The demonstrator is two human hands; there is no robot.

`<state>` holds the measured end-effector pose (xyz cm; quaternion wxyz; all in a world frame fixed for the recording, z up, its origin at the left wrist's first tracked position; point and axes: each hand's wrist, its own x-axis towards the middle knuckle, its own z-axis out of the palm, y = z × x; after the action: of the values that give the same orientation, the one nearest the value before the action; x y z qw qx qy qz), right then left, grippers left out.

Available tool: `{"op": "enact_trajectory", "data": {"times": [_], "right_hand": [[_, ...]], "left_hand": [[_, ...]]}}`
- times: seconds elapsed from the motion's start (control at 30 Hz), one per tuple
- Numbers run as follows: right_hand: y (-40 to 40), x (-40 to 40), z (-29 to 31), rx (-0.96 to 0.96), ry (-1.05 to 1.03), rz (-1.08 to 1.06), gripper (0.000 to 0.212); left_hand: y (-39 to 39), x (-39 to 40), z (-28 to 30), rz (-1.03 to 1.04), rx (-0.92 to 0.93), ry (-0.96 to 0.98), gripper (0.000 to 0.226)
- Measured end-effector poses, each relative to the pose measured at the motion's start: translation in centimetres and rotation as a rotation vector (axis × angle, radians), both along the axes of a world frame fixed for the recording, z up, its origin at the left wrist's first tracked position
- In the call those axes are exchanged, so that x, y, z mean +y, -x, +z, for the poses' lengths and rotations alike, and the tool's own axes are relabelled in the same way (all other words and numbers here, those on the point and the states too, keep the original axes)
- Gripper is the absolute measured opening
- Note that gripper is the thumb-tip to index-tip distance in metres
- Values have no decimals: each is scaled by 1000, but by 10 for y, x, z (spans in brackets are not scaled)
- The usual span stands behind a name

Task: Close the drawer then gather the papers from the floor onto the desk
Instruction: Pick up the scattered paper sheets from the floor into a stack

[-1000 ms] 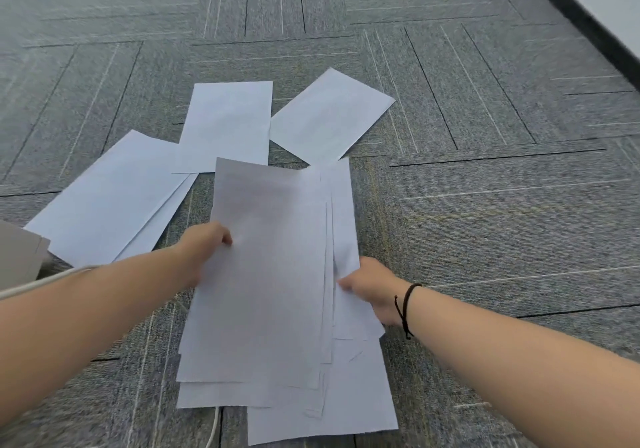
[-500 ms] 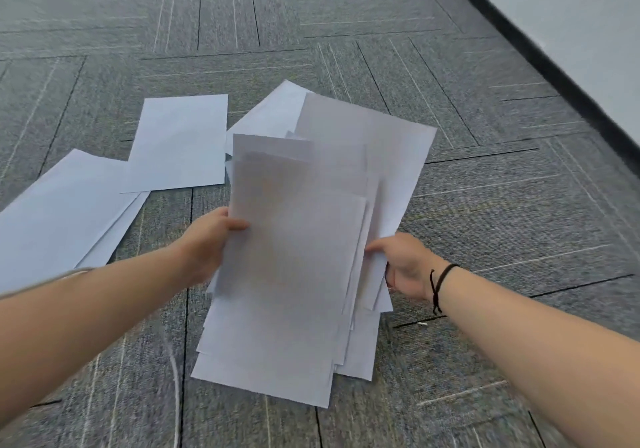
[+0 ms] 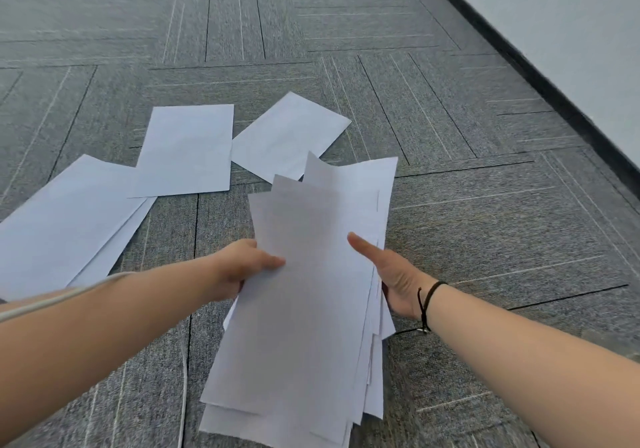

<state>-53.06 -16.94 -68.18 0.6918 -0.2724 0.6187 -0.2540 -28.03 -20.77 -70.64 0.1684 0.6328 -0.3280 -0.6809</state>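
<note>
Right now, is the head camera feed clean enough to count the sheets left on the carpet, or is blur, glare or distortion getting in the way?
Head view: even, soft light, no glare; carpet seams bow from the wide-angle lens. The sheets on the floor are sharp-edged and overlapping, so the exact count is uncertain. The held stack, between left hand and right hand, looks slightly soft.
</note>
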Motion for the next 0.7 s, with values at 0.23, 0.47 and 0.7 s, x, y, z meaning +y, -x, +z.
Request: {"op": "enact_trajectory", "data": {"times": [0.23, 0.47, 0.7], "right_hand": [[7, 10, -26, 216, -179, -21, 47], [24, 3, -31, 199, -170, 22, 42], [3, -31, -8, 29, -39, -38, 37]], "left_hand": [[-9, -2, -2, -61, -41, -46, 26], [-22, 6, -11, -114, -54, -93, 25], [-33, -10, 1, 28, 129, -64, 36]]}}
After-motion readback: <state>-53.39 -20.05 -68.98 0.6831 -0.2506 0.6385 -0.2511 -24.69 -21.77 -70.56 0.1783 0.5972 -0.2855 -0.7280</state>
